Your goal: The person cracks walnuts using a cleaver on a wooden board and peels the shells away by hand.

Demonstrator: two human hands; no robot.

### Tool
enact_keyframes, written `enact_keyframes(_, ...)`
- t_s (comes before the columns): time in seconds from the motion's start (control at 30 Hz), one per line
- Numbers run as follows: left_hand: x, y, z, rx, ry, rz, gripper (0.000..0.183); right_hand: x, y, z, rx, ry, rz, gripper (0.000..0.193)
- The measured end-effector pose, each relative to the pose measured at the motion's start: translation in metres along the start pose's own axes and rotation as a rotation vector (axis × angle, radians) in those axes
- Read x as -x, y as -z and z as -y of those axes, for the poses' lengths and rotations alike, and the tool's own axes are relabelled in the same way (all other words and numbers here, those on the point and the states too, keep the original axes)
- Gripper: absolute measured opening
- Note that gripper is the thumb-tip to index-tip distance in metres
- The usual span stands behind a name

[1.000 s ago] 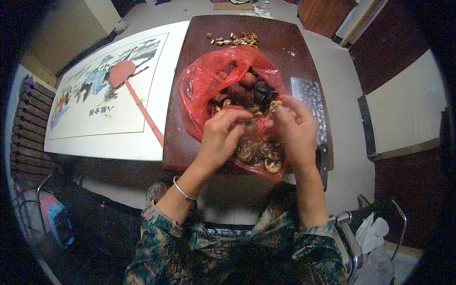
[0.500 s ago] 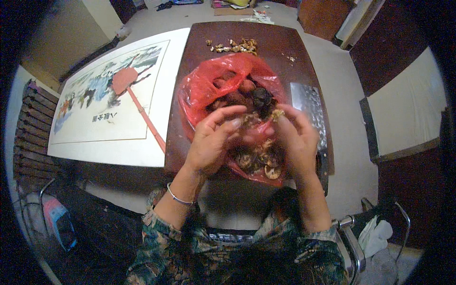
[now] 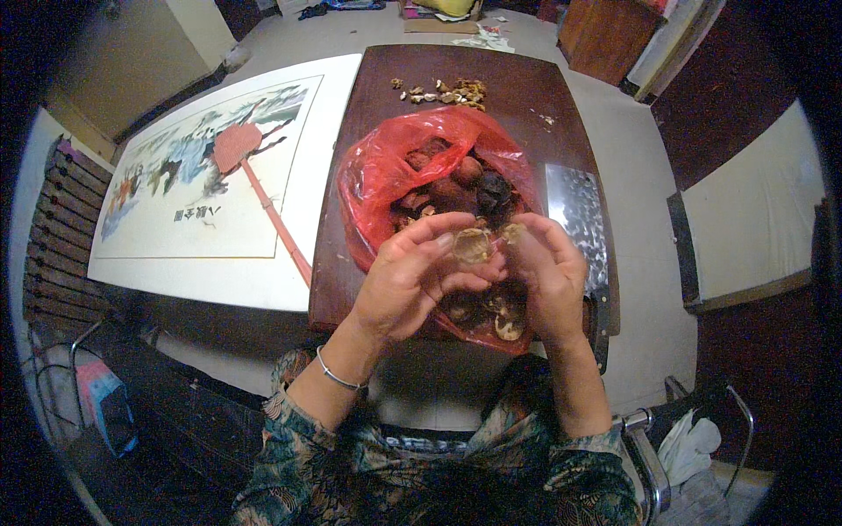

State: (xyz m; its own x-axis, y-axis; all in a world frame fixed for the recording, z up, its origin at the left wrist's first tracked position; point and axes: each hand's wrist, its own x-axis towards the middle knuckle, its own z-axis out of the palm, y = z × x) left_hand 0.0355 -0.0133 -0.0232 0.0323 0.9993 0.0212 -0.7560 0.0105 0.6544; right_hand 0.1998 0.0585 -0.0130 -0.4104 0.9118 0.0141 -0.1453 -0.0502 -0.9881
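Observation:
My left hand [image 3: 395, 280] is closed round a half walnut shell [image 3: 472, 246], its pale hollow facing up. Close beside it, my right hand [image 3: 554, 285] pinches a small yellowish walnut piece [image 3: 511, 233] between thumb and fingertips. Both hands are above a red plastic bag [image 3: 364, 180] that lies open on the dark brown table [image 3: 386, 66]. Inside the bag are several whole brown walnuts [image 3: 468, 169] and a blackened one [image 3: 493, 189]. Broken walnut shells [image 3: 507, 326] rest on its near part, below my hands. Shelled walnut kernels [image 3: 460, 93] lie in a small heap beyond the bag.
To the right of the bag lies a cleaver with a dimpled blade [image 3: 577, 210] and dark handle [image 3: 601, 333]. A white board with a painting [image 3: 202, 175] adjoins the table on the left, a red fly swatter [image 3: 263, 197] on it. Metal-framed chair arms [image 3: 645, 456] stand beside me.
The half shell in my left hand has come into clear view, hollow side up. My hands sit slightly lower in the picture, and the whole scene has shifted a little down and right.

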Motion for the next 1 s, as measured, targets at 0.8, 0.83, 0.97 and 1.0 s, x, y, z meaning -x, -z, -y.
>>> enact_keyframes(0.8, -0.004, -0.004, 0.01, -1.092, -0.398, -0.154, 0.02, -0.003, -0.001, -0.001, -0.206, -0.044, 0.075, 0.026)
enact_keyframes(0.83, -0.005, -0.003, 0.01, -1.227, -0.486, -0.123, 0.021, -0.003, 0.0, -0.001, -0.166, -0.06, 0.067, 0.027)
enact_keyframes(0.97, -0.003, -0.006, 0.007, -1.437, -0.639, -0.1, 0.025, 0.0, -0.003, -0.002, 0.088, 0.039, 0.063, 0.028)
enact_keyframes(1.0, -0.002, -0.009, 0.006, -1.366, -0.617, -0.107, 0.024, 0.003, -0.005, 0.0, 0.175, 0.107, 0.07, 0.027)
